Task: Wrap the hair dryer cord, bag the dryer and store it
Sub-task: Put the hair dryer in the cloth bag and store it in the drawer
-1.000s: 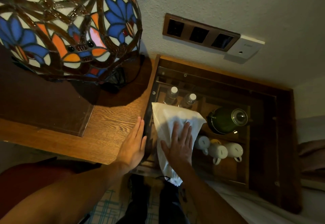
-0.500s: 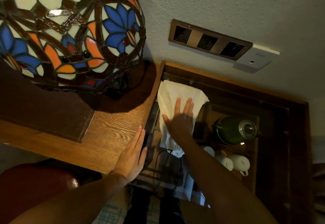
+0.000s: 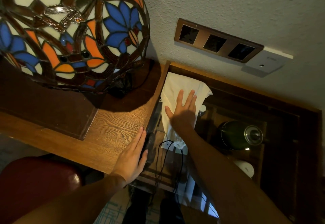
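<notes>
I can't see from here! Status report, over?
Right hand flat on white bag. Left hand open, on desk edge. Bag against wall, drawstring trailing.

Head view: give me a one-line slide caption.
Right hand presses flat on the white drawstring cloth bag lying on the glass-topped cabinet; left hand rests on the wooden desk edge.

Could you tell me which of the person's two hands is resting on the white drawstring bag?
The right hand lies flat on the white drawstring bag; the left hand rests on the wooden desk edge instead.
</notes>
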